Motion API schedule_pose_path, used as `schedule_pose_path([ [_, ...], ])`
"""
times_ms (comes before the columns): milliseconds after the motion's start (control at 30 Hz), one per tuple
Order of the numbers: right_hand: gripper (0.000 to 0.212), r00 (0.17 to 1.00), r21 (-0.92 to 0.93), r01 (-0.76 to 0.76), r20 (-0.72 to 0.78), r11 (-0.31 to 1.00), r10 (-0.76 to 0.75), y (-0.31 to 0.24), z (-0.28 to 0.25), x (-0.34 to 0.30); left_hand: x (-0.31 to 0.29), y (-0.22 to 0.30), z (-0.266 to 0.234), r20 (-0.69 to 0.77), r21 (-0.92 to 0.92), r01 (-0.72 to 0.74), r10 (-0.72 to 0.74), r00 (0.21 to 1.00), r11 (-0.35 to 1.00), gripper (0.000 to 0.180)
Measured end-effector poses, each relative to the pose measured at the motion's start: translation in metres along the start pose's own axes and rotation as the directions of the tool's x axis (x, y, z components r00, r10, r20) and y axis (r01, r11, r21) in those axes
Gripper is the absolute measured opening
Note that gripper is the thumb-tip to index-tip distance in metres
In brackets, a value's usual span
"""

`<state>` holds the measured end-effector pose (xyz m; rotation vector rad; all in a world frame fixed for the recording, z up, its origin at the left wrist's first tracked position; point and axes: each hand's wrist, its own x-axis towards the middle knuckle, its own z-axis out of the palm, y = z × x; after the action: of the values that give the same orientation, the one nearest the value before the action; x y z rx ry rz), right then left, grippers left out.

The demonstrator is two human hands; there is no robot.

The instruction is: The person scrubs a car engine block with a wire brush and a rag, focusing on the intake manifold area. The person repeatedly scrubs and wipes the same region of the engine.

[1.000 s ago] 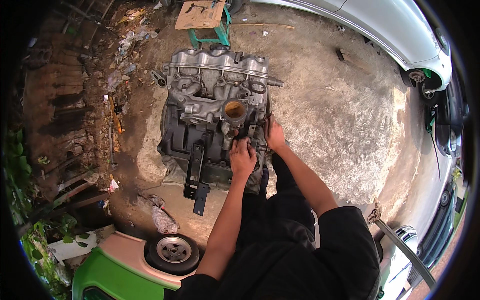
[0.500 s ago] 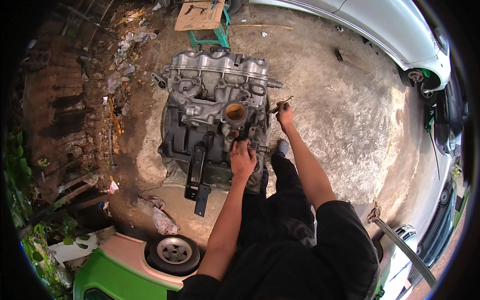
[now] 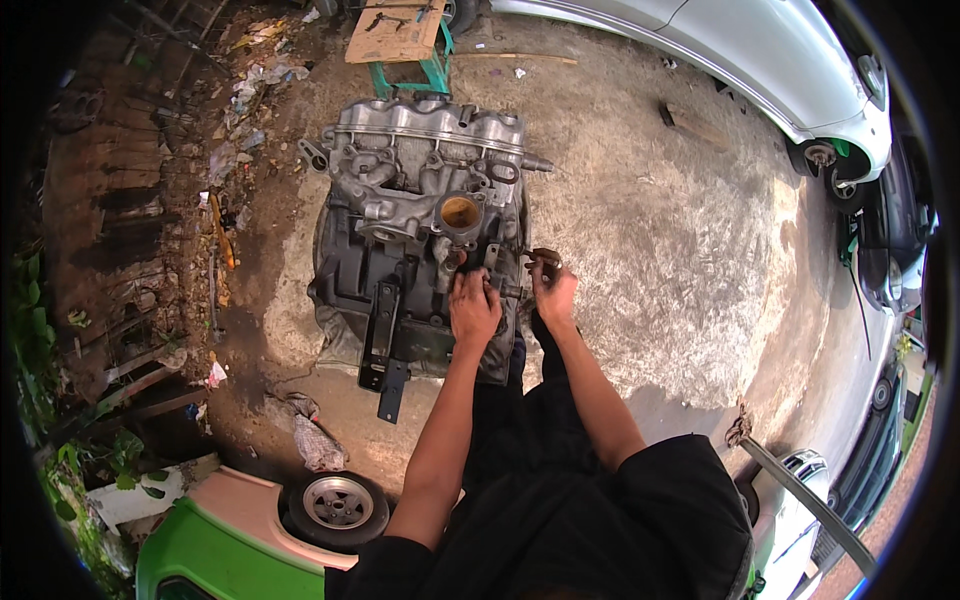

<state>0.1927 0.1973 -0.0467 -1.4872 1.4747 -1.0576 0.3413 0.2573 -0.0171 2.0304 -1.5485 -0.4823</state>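
An engine stands in front of me, with a pale metal intake manifold and a round, open throat on its upper side. My left hand lies on the engine's near right part, below that throat. Its fingers are bent against a small fitting there, and what they pinch, if anything, is hidden. Just off the engine's right side, my right hand is closed round a dark metal wrench, whose one end points at the engine. A black bracket sticks out from the engine's near side.
A small green stool with a wooden top and tools on it stands beyond the engine. A silver car is at the far right. Litter and planks line the left. A wheel lies near the lower left beside a green car panel.
My right hand has come down and left with the wrench, closer to the engine's side. My left hand stays at nearly the same place on the engine, its fingers slightly shifted.
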Motion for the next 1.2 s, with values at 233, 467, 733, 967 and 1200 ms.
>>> schedule_pose_path([
  [233, 0.027, 0.998, -0.158, 0.037, 0.064, 0.987, -0.028, -0.015, 0.003, 0.006, 0.002, 0.011, -0.010, 0.049, -0.034, 0.074, -0.072, 0.996, 0.997, 0.022],
  [467, 0.029, 0.990, -0.172, 0.103, 0.113, 0.980, -0.084, -0.014, 0.008, 0.002, 0.003, 0.012, -0.009, -0.022, -0.021, 0.030, -0.030, 0.999, 0.999, 0.023],
  [733, 0.015, 0.996, -0.206, 0.013, 0.093, 0.979, 0.006, -0.009, 0.013, 0.011, 0.005, 0.009, -0.010, 0.041, -0.011, 0.048, -0.048, 0.998, 0.999, 0.026],
  [967, 0.026, 0.973, -0.288, 0.122, 0.223, 0.950, -0.058, 0.000, 0.017, 0.015, 0.003, 0.007, -0.007, -0.002, -0.020, 0.018, -0.018, 1.000, 1.000, 0.029],
  [1200, 0.034, 0.942, -0.306, 0.163, 0.331, 0.938, -0.056, -0.003, 0.009, 0.005, 0.002, 0.005, -0.006, 0.044, -0.005, 0.052, -0.052, 0.998, 0.999, 0.030],
])
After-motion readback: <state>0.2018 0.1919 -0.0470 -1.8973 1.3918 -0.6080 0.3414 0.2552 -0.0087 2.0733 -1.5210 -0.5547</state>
